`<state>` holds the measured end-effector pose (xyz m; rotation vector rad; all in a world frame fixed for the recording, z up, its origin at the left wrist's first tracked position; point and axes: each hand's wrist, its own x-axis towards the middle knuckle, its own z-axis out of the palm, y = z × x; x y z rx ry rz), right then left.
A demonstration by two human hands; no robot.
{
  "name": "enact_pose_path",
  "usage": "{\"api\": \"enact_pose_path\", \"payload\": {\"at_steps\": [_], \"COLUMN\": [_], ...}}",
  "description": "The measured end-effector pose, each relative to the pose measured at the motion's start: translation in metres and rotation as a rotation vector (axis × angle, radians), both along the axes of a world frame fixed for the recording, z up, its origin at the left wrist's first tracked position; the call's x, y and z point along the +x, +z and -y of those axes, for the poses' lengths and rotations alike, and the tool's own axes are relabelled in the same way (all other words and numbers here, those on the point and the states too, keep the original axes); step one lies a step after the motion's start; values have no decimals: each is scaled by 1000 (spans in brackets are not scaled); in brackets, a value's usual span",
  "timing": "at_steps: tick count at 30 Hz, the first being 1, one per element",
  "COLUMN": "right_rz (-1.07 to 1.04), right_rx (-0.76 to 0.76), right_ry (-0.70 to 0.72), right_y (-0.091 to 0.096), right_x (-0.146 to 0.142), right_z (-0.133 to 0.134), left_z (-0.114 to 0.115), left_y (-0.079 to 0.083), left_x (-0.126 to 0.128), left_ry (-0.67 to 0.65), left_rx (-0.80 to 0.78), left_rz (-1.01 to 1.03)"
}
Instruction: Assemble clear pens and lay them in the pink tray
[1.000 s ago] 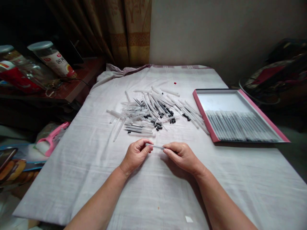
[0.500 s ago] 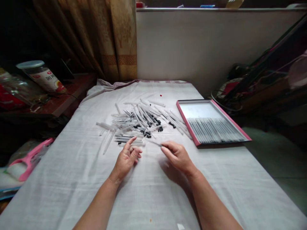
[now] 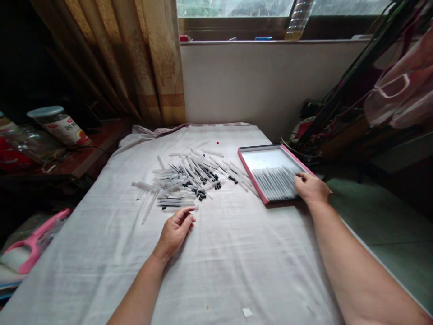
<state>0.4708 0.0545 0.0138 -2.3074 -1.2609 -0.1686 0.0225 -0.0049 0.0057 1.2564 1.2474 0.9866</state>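
Observation:
My right hand [image 3: 311,187] is over the right end of a shallow pink-edged box [image 3: 250,174], its fingers pinched on a thin pen that they mostly hide. Inside the box, a row of clear-barrelled pens [image 3: 274,183] lies side by side. My left hand [image 3: 177,230] rests near the cloth with fingers loosely bent and thumb apart, holding nothing. Just beyond it are a few dark refills [image 3: 176,202] and a loose heap of translucent pen tubes [image 3: 189,169]. Small black caps [image 3: 200,195] lie scattered at the heap's near side.
A white cloth [image 3: 216,262] covers the table. A tiny red piece [image 3: 217,142] lies behind the heap, and a white scrap [image 3: 247,312] near the front. At left are a lidded jar [image 3: 64,126] and a pink-handled object [image 3: 34,243]. A curtain [image 3: 158,67] hangs behind.
My right hand has moved right with the pen, from in front of the heap to the box. My left hand has stayed nearby, its fingers drawn closer together. The view has tilted up.

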Motion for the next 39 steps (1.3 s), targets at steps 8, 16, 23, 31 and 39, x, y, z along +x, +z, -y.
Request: {"api": "enact_pose_path", "payload": {"at_steps": [8, 16, 23, 31, 39], "right_rz": [30, 110, 122, 53, 137], "right_rx": [-280, -134, 197, 9, -342], "right_ry": [-106, -19, 661, 770, 673], "right_y": [6, 10, 8, 0, 12], "right_x": [-29, -37, -142, -232, -267], "right_z": [2, 5, -3, -4, -4], "left_z": [0, -1, -1, 0, 0], "left_y": [-3, -5, -3, -4, -5], "left_x": [0, -1, -1, -1, 0], "left_ry": [17, 9, 5, -16, -37], "left_rx": [-5, 8, 14, 14, -19], "left_rz": [-26, 1, 32, 52, 66]}}
